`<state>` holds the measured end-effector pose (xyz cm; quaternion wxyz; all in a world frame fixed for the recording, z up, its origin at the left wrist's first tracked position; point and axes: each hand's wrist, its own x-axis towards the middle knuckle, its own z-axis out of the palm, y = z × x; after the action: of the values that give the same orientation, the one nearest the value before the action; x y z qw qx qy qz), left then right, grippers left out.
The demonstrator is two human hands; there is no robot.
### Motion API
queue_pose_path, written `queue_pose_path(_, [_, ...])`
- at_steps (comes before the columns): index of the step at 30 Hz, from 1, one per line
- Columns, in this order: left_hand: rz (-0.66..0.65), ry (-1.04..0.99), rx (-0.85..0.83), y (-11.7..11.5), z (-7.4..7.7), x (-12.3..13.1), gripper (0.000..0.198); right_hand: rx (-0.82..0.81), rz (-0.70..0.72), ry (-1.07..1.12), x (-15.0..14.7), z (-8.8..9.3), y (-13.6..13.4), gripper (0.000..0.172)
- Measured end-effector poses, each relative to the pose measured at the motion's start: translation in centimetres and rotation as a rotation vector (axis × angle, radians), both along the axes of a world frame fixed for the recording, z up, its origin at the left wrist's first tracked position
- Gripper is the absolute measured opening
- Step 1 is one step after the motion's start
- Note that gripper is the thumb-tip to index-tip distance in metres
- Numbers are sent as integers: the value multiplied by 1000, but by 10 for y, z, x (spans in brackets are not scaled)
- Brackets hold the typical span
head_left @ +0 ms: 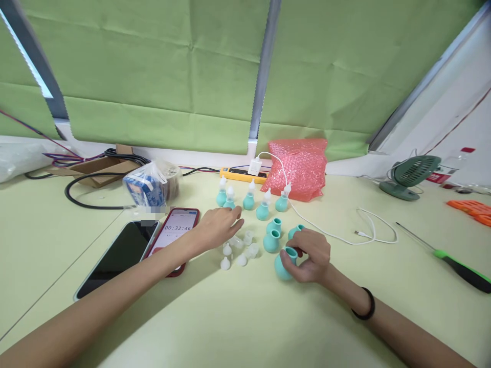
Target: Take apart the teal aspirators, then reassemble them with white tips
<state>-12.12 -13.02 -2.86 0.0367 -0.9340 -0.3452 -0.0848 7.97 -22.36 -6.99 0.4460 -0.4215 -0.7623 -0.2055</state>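
My right hand (310,254) is closed around a teal rubber bulb (283,265) that rests on the table, opening upward. My left hand (218,225) reaches over a cluster of small white plastic tips (240,250), fingers curled down onto them; what they pinch is hidden. Three more open teal bulbs (271,241) stand just beyond my right hand. Behind them is a row of several assembled bulbs with white tips (263,208).
A phone with a running timer (174,229) and a dark phone (118,255) lie at the left. A pink bubble-wrap bag (299,167), power strip (241,175), white cable (360,230), green screwdriver (456,266), small fan (410,176) and snack bag (151,185) surround the work area.
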Motion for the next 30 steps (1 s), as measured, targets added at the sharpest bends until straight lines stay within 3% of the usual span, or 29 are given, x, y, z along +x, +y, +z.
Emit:
queue_pose_path(6, [55,-147,124,7,3,-2,36,98,-57,-224,25,-1,14,25])
queue_pose_path(12, [80,-107,-21,22,-14,-8,42,80,-82,-399,31,-1,18,32])
queue_pose_path(25, [94,-96,-277,33,-16,-8,51,159,-62,-421,35,2,21,28])
queue_pose_path(30, [54,-136,-273,38,-16,-5,52,163,-18,-383,35,0,20,25])
